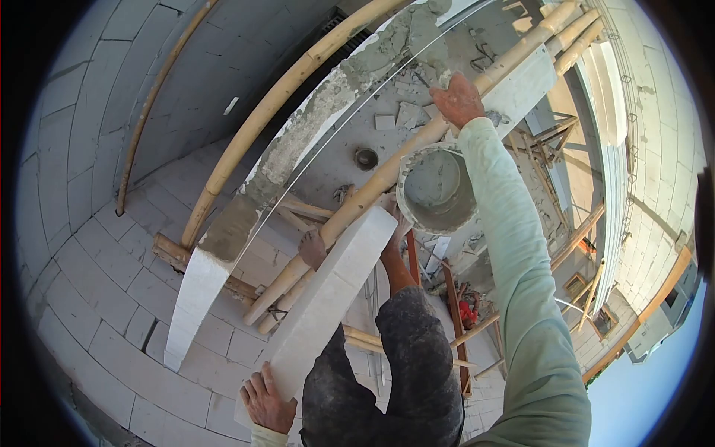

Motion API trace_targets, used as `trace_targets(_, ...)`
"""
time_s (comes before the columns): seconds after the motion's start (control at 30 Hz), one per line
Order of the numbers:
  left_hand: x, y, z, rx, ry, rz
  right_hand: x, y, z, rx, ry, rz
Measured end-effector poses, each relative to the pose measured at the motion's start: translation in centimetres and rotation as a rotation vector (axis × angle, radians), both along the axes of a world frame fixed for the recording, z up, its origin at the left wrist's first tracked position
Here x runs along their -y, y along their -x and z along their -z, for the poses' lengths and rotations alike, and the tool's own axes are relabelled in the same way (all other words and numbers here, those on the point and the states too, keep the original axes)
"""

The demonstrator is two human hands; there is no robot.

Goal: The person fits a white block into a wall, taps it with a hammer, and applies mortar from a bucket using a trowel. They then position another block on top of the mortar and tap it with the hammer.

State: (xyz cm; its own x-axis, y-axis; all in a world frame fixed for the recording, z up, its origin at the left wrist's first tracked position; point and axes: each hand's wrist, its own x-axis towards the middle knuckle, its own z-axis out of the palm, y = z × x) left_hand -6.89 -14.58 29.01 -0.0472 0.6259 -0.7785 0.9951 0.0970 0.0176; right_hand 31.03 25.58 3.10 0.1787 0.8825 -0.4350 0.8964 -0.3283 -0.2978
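My left hand (268, 398) grips the near end of a long white aerated concrete block (328, 287), its fingers bent over the side. The block slants away from me, its far end beside my foot on the bamboo poles. Farther off, my right hand (458, 100) is closed in a fist above a bamboo pole; what it holds, if anything, I cannot make out. Just below that hand is a bucket (438, 190) with grey mortar inside. Left of the block runs a wall top (290, 153) partly covered in mortar, with a taut white string (328, 145) along it.
My bare feet (313, 249) rest on bamboo scaffold poles (365, 201), high above a floor with rubble. Another white block (525, 86) lies by the poles at upper right. A curved bamboo pole (246, 141) stands beyond the wall. A small bucket (366, 158) is down below.
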Motion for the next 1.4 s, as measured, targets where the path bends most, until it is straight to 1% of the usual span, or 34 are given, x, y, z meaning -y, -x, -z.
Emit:
trace_targets(0.07,-0.2,0.1,-0.1,-0.005,0.009,-0.014,0.3,0.2,0.0,-0.013,0.011,0.0)
trace_targets(0.13,-0.2,0.1,0.1,0.003,0.0,-0.017,1.8,0.7,-1.1,-0.026,-0.061,-0.005)
trace_targets(0.17,-0.1,0.1,0.2,-0.002,0.006,-0.027,2.7,0.7,-1.2,-0.031,-0.055,-0.015)
trace_targets(0.23,0.1,0.3,0.2,-0.006,-0.001,-0.009,4.4,1.0,-1.1,-0.104,-0.105,-0.127)
trace_targets(0.27,0.3,0.2,-0.2,-0.037,0.023,-0.033,5.5,1.3,-1.3,-0.137,-0.082,-0.149)
trace_targets(0.33,-0.5,0.3,-0.1,0.007,-0.003,-0.021,6.9,2.5,-1.8,-0.414,0.09,-0.101)
trace_targets(0.37,-0.5,0.4,-0.2,-0.024,0.011,-0.042,8.1,3.7,-1.8,-0.445,0.107,-0.121)
trace_targets(0.43,-0.5,0.6,-0.1,0.029,0.008,-0.02,10.3,5.0,-2.1,-0.27,-0.001,-0.317)
trace_targets(0.47,-0.4,0.7,-0.1,0.019,0.016,-0.032,11.2,5.6,-1.5,-0.172,0.013,-0.4)
trace_targets(0.5,-0.3,0.8,0.0,0.024,0.011,-0.019,12.0,6.1,-0.5,-0.18,0.018,-0.408)
trace_targets(0.57,-0.4,0.9,0.0,0.025,0.008,-0.011,13.3,7.1,1.2,-0.243,-0.101,-0.535)
trace_targets(0.6,-0.6,0.9,0.0,0.028,0.023,-0.018,13.4,8.0,1.5,-0.251,-0.097,-0.538)
trace_targets(0.67,-0.6,1.0,0.0,0.029,0.045,-0.026,14.0,10.1,1.9,-0.236,-0.186,-0.627)
trace_targets(0.7,-0.4,1.0,0.0,0.025,0.03,-0.011,14.4,11.3,1.8,-0.239,-0.181,-0.628)
trace_targets(0.77,-0.3,1.1,0.2,0.023,0.015,0.005,15.0,14.0,1.1,-0.106,0.0,-0.672)
trace_targets(0.8,-0.2,1.1,0.2,0.028,0.004,-0.007,15.6,15.0,0.9,-0.106,0.002,-0.674)
trace_targets(0.87,-0.2,1.2,0.2,0.034,-0.004,-0.014,17.6,16.7,0.3,-0.121,0.09,-0.718)
trace_targets(1.0,0.0,1.4,0.5,0.031,-0.022,-0.027,20.2,18.9,0.3,-0.115,0.159,-0.657)
trace_targets(1.4,0.2,1.4,0.3,0.038,0.019,-0.01,22.9,20.8,0.9,-0.156,0.105,-0.583)
